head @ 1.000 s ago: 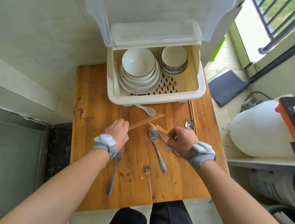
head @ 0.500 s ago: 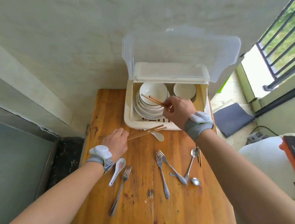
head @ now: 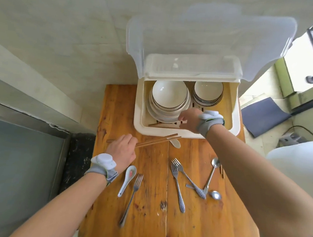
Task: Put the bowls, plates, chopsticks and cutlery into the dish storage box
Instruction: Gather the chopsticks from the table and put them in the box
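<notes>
The cream dish storage box (head: 184, 134) stands at the table's far edge with its clear lid (head: 205, 38) raised. Inside it are a stack of plates and bowls (head: 169, 95) and a smaller bowl stack (head: 208, 92). My right hand (head: 188, 119) reaches into the box, fingers closed on the end of chopsticks (head: 162, 125) that lie along the front floor. My left hand (head: 123, 150) grips another pair of chopsticks (head: 157, 141) on the table, their tips over a white spoon (head: 175, 143). Loose forks (head: 177, 185), a fork (head: 132, 197), metal spoons (head: 211, 175) and a ceramic spoon (head: 128, 178) lie on the wood.
The wooden table (head: 144, 220) is small, against a tiled wall. One more chopstick pair (head: 221, 171) lies near the right edge. To the right, on the floor, are a dark blue mat (head: 264, 115) and a large white container (head: 296, 161).
My right hand carried chopsticks from the table up over the bowls, then lowered them onto the box's front floor. My left hand stayed on its chopsticks. The camera tilted up.
</notes>
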A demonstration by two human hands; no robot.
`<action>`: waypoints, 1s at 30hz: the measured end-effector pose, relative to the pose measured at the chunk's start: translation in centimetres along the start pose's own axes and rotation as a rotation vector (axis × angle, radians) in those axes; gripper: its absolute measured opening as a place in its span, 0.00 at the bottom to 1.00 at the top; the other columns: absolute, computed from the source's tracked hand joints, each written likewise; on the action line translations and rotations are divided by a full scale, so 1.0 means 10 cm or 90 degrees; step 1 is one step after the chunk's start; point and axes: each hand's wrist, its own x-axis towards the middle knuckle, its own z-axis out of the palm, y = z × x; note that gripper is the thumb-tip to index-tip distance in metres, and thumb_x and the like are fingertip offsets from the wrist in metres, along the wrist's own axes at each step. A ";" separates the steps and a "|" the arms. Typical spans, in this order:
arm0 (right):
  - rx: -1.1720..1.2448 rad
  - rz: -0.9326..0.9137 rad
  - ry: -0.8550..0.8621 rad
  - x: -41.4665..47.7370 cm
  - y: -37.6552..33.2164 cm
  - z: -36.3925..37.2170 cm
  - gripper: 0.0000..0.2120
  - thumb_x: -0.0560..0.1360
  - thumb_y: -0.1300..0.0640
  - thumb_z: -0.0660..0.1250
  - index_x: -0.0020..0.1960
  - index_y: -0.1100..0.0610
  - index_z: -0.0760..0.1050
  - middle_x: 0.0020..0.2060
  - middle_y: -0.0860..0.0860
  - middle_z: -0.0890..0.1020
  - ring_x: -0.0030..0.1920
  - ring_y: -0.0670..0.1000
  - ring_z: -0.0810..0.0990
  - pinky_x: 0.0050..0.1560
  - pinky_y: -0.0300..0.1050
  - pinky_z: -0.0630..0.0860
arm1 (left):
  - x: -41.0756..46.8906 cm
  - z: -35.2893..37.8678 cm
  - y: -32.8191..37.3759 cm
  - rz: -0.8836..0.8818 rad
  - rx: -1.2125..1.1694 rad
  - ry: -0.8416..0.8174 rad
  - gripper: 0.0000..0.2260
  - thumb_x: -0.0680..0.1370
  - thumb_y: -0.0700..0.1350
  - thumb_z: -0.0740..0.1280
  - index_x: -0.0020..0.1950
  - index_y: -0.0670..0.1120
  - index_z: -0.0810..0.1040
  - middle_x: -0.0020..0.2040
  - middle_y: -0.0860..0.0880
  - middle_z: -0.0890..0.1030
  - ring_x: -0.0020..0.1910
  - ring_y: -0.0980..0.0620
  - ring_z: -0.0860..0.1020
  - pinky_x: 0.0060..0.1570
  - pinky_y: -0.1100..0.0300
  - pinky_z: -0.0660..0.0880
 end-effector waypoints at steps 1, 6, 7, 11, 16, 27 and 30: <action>0.006 0.010 0.009 -0.05 0.06 0.01 0.12 0.77 0.47 0.66 0.60 0.46 0.77 0.58 0.47 0.80 0.57 0.53 0.79 0.58 0.53 0.78 | 0.04 -0.01 0.01 0.004 -0.005 0.010 0.11 0.65 0.37 0.72 0.46 0.44 0.79 0.41 0.48 0.77 0.39 0.48 0.77 0.30 0.55 0.77; 0.005 0.071 0.043 -0.27 0.31 0.03 0.11 0.80 0.51 0.61 0.57 0.52 0.79 0.53 0.52 0.82 0.51 0.54 0.81 0.50 0.48 0.80 | 0.30 -0.21 0.11 0.052 -0.009 0.059 0.11 0.64 0.36 0.72 0.45 0.41 0.79 0.40 0.45 0.78 0.39 0.45 0.78 0.29 0.56 0.75; 0.003 0.083 0.046 -0.33 0.37 0.04 0.12 0.80 0.52 0.60 0.56 0.54 0.80 0.52 0.53 0.82 0.50 0.55 0.81 0.49 0.47 0.79 | 0.38 -0.25 0.12 0.066 -0.003 0.062 0.11 0.65 0.36 0.72 0.46 0.41 0.79 0.40 0.45 0.78 0.39 0.45 0.78 0.29 0.56 0.75; 0.005 0.110 0.072 -0.51 0.53 0.13 0.14 0.81 0.52 0.58 0.55 0.58 0.79 0.50 0.57 0.81 0.52 0.59 0.79 0.48 0.50 0.74 | 0.75 -0.37 0.17 0.082 0.019 0.071 0.09 0.68 0.36 0.71 0.47 0.41 0.78 0.42 0.44 0.78 0.41 0.44 0.78 0.33 0.55 0.73; 0.032 0.095 0.134 -0.63 0.73 0.32 0.18 0.82 0.45 0.58 0.62 0.56 0.76 0.52 0.53 0.79 0.51 0.53 0.76 0.44 0.44 0.72 | 1.25 -0.35 0.31 0.115 0.026 0.062 0.09 0.75 0.37 0.65 0.54 0.40 0.77 0.49 0.43 0.78 0.49 0.43 0.76 0.40 0.52 0.73; 0.087 0.109 0.232 -0.63 0.87 0.49 0.19 0.81 0.45 0.60 0.63 0.56 0.77 0.52 0.54 0.80 0.52 0.55 0.76 0.52 0.49 0.74 | 1.62 0.18 0.59 0.152 0.081 -0.066 0.12 0.72 0.31 0.64 0.54 0.41 0.78 0.53 0.43 0.76 0.53 0.41 0.74 0.35 0.53 0.68; 0.091 0.115 0.242 -0.63 0.84 0.50 0.18 0.81 0.45 0.59 0.63 0.55 0.77 0.52 0.54 0.80 0.51 0.54 0.76 0.50 0.47 0.73 | 1.61 0.19 0.58 0.152 0.065 -0.061 0.12 0.73 0.32 0.63 0.54 0.40 0.78 0.54 0.43 0.76 0.54 0.42 0.74 0.36 0.52 0.70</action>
